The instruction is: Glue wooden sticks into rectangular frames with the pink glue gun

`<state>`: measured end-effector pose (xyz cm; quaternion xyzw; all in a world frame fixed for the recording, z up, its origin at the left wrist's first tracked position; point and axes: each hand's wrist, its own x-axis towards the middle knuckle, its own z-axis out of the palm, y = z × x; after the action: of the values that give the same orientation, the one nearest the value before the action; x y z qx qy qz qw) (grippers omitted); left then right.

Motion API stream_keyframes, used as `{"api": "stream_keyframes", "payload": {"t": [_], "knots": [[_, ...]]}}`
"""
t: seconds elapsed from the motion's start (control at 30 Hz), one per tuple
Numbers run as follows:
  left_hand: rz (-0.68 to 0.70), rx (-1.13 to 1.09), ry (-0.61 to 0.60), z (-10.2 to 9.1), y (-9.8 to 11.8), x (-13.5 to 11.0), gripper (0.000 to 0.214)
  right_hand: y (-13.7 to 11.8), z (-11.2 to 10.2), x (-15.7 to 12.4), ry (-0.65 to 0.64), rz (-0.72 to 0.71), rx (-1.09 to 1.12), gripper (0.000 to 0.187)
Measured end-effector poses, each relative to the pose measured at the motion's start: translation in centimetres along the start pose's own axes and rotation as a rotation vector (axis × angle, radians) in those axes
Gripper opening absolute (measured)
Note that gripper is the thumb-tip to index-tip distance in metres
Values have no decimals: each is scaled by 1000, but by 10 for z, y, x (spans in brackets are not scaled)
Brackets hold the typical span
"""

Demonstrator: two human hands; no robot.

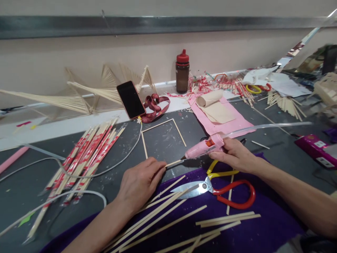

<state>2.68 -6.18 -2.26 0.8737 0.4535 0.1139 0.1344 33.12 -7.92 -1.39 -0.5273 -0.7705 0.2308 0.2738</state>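
My left hand [140,182] is closed in a pinch on a thin wooden stick [173,163], whose tip points right. My right hand [235,154] grips a pink glue gun [204,147] with a clear glue rod sticking out behind it; the nozzle touches the end of the stick. Both hands hover over a purple cloth [244,232] strewn with several loose wooden sticks [168,211]. Red-handled scissors [218,189] lie on the cloth just below the gun. A three-sided frame of sticks [163,131] lies on the dark table beyond my hands.
A pile of wrapped chopsticks [86,154] lies left, crossed by white cables [126,154]. Behind stand a phone [131,99], a red lanyard [155,105], a brown bottle with red cap [182,72], stick structures [105,89], pink paper [223,117] and a magenta box [316,149].
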Motion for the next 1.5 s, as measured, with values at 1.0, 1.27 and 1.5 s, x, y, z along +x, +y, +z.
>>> {"api": "stream_keyframes", "payload": {"t": [1.0,1.27,1.5], "knots": [[91,-32,77,2,-1,-1,23,10,0,5,-45,174,166,33],[166,-51,111,2,-5,-1,24,21,-8,21,153,355,520,35],[162,-50,98,1,-3,-1,24,50,-39,51,346,454,701,21]]}}
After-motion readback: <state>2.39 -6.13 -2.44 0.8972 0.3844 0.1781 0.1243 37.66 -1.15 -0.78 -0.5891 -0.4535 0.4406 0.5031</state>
